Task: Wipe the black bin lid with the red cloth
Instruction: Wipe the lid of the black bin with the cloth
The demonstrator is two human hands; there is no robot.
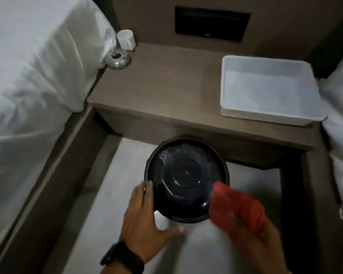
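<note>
Round black bin lid on bin; bunched red cloth at right edge.

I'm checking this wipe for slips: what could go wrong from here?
The round black bin lid is steadied only at its left rim by the open left hand, so a push from the red cloth in the right hand might shift or tip it. The cloth sits at the lid's near right edge, so the whitish smear at the far left could be missed.

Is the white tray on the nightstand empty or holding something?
Empty: the white tray shows only its bare pale floor and walls, nothing lying inside, as it sits on the nightstand.
</note>
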